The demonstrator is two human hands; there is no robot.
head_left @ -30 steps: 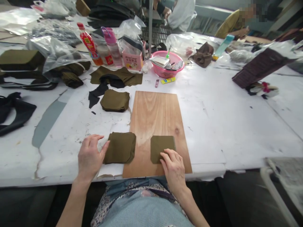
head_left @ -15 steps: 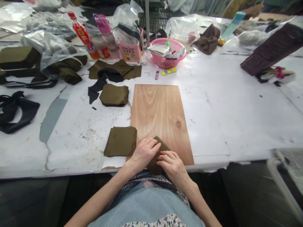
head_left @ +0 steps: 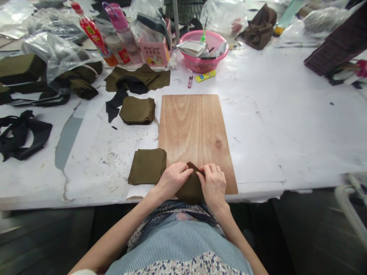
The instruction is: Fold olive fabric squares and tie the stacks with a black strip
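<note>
An olive-brown fabric piece (head_left: 190,190) lies over the near edge of the wooden board (head_left: 191,126), between my two hands. With bent fingers my left hand (head_left: 173,176) grips its upper left edge. My right hand (head_left: 213,184) pinches the upper right edge between thumb and fingers. Just left of my left hand is a stack of squarish olive fabric pieces (head_left: 147,166). Farther back sits a second stack (head_left: 137,110), its pieces cut with slanted corners. The fabric's lower edge hangs toward my apron.
Behind the board stand a pink basin (head_left: 203,61) of small items, a yellow tube (head_left: 205,76) and small pink snips (head_left: 190,81). A red-capped bottle (head_left: 93,34) and a pink box (head_left: 155,53) are at back left. Black scraps (head_left: 25,135) lie far left.
My right hand has turned from lying flat on the fabric to pinching its upper right edge. My left hand stays at the left edge. The view has shifted slightly.
</note>
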